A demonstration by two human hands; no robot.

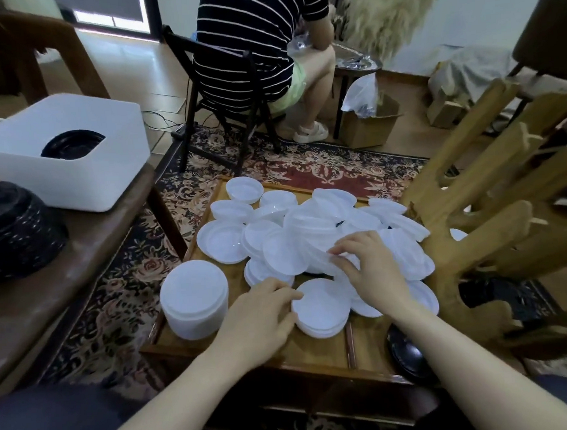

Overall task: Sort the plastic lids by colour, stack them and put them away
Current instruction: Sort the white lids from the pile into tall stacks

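Several loose white plastic lids lie heaped on a low wooden tray table. A tall stack of white lids stands at the table's left front corner. My left hand holds the left edge of a short stack of white lids near the front. My right hand reaches into the heap just behind it, its fingers pinching a white lid. A black lid lies at the table's right front edge. Black lids show in spots under the white heap.
A white bin holding black lids stands on a brown bench at left, beside a dark stack. A wooden branch-shaped stand rises at right. A person sits on a black chair behind the table, on a patterned rug.
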